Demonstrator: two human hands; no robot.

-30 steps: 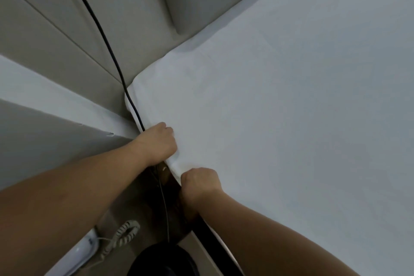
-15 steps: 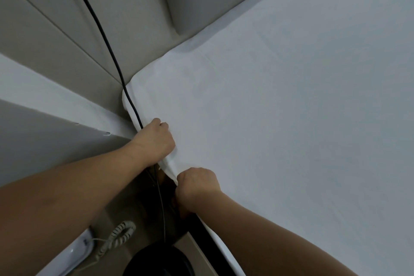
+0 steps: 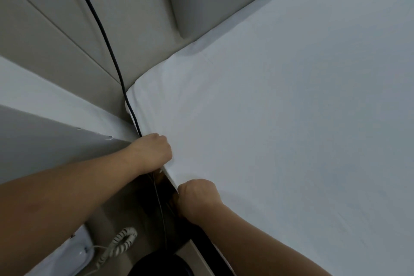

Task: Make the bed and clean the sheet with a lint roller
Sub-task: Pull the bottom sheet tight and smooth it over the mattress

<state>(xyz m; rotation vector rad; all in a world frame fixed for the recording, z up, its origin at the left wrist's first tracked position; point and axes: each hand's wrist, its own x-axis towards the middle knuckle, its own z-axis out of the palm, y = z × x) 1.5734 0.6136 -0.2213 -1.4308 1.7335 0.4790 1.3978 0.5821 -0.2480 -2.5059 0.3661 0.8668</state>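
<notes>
A white sheet [image 3: 280, 107] lies flat and mostly smooth over the mattress, filling the right of the view. My left hand [image 3: 150, 152] grips the sheet's side edge near the head corner, fingers curled under the fabric. My right hand [image 3: 198, 197] grips the same edge a little nearer to me, knuckles up, fingers hidden below the mattress side. The lint roller is not in view.
A padded grey headboard [image 3: 212, 0] stands behind the bed. A black cable [image 3: 105, 38] runs down the wall panel into the gap by my left hand. A white bedside surface [image 3: 56, 105] sits at left, with a white phone [image 3: 74, 253] and coiled cord below.
Both hands stay on the sheet's edge and have shifted only slightly along the mattress side. The sheet near the corner looks a little tauter.
</notes>
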